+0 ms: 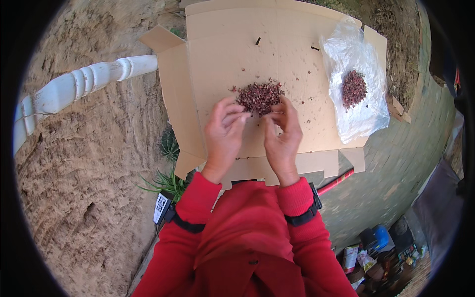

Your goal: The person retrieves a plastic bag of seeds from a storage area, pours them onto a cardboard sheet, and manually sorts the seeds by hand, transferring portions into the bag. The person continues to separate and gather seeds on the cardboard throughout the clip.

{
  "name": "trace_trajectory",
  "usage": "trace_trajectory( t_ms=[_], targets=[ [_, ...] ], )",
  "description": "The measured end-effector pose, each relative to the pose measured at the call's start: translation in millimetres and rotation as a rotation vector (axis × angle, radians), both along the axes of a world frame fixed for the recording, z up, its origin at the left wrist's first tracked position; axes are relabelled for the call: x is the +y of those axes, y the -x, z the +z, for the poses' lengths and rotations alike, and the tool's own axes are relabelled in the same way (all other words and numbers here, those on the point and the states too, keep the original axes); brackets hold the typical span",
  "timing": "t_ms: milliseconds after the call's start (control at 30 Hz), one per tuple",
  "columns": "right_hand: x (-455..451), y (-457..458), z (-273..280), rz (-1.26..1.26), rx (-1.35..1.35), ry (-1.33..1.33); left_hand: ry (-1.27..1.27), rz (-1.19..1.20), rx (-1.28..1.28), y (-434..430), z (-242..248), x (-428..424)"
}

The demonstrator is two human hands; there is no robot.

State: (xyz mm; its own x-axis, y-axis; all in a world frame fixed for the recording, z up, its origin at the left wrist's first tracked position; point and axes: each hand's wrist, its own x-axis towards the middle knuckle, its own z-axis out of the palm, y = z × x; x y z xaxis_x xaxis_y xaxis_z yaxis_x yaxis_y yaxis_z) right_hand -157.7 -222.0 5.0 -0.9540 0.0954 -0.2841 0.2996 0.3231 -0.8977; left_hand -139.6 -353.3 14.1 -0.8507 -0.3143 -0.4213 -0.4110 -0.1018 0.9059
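A heap of dark red husks that look like Sichuan peppercorns [259,97] lies on a flattened cardboard box [222,70] in front of me. At the heap's lower left edge is my left hand [227,128], its fingers curled and the thumb close to the fingertips. My right hand [285,130] is at the lower right edge, fingers bent inward towards the husks. Blur at the fingertips hides whether either hand pinches anything. A second, smaller heap of similar husks [354,89] rests on a clear plastic bag [337,74] at the cardboard's right side.
Loose husks and two small dark pieces [258,41] dot the cardboard. A white turned baluster [92,78] lies across bare soil to the left. A cactus [170,144] and a spiky green plant [174,185] stand by the near left corner. Assorted containers [350,258] sit at lower right.
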Motion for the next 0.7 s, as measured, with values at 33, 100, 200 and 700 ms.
trace_trajectory(
  t_ms=[33,100,200,700],
  targets=[
    [8,-2,4,-0.022,0.002,-0.030,0.050,0.021,-0.115,-5,4,-5],
    [24,-4,8,-0.019,-0.030,-0.138,0.153,0.048,-0.286,-17,11,-14],
    [31,-7,6,0.039,-0.177,-0.312,0.336,-0.067,-0.216,-21,4,-7],
    [-12,37,-7,0.193,0.064,-0.239,0.376,-0.139,0.006,37,-11,14]
  ],
)
